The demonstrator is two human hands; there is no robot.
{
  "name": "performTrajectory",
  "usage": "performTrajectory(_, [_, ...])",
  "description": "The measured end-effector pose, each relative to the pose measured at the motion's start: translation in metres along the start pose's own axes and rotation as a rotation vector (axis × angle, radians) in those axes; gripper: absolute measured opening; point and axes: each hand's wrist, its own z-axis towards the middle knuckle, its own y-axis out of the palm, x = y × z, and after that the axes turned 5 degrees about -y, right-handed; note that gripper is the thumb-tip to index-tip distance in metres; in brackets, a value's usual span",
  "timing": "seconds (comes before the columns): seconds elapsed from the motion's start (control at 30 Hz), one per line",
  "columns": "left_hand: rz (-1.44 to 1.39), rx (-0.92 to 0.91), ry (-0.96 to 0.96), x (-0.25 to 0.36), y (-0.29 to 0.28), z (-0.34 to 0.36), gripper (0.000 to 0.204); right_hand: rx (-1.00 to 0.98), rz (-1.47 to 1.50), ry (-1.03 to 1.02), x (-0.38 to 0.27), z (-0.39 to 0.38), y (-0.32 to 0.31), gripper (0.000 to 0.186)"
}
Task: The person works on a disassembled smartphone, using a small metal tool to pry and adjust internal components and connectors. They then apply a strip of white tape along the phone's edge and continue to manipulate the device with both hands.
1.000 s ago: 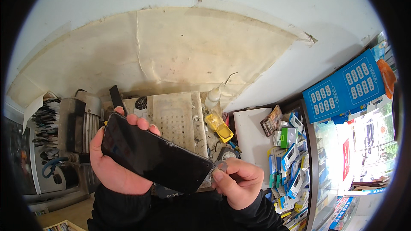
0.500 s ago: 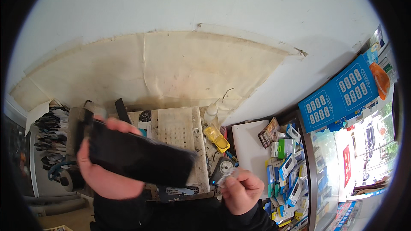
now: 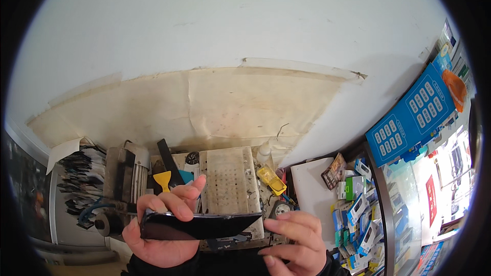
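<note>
A black smartphone point(image 3: 199, 226) is tilted so that its glossy, dark face shows only as a narrow band. My left hand point(image 3: 166, 245) grips it at the left end, fingers over the upper edge and the palm below. Close to the phone's right end is my right hand point(image 3: 302, 243), its thumb and fingers apart with nothing visible between them. Whether a fingertip touches the phone's corner I cannot tell. Beneath the phone lies a pale perforated work board point(image 3: 225, 184), partly hidden by it.
Beyond my left hand are a yellow scraper point(image 3: 162, 180) and a grey motor-like machine point(image 3: 123, 171). An open yellow case point(image 3: 272, 180) and a white bottle point(image 3: 264, 152) sit right of the board. Small boxed goods point(image 3: 358, 214) fill the glass case at right.
The phone has tipped from showing its broad face to a narrow edge-on band. My right hand has come up beside its end, and the small crumpled clear piece it pinched no longer shows.
</note>
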Motion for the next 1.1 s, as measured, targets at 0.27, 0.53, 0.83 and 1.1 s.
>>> performTrajectory(0.27, [0.042, -0.105, -0.125, 0.01, 0.004, -0.006, 0.033, -0.115, -0.115, -0.198, 0.003, 0.02, -0.005, 0.015])
performTrajectory(0.53, [0.088, -0.161, -0.14, 0.002, 0.005, -0.006, 0.041, -0.057, -0.136, -0.273, 0.006, 0.019, 0.02, 0.012])
performTrajectory(0.83, [0.147, -0.175, -0.154, 0.0, 0.0, -0.004, 0.044, -0.293, -0.132, -0.158, 0.015, 0.018, 0.002, 0.015])
performTrajectory(1.1, [0.141, -0.175, -0.157, 0.001, 0.0, -0.002, 0.043, -0.052, -0.082, -0.261, 0.023, 0.017, 0.012, 0.014])
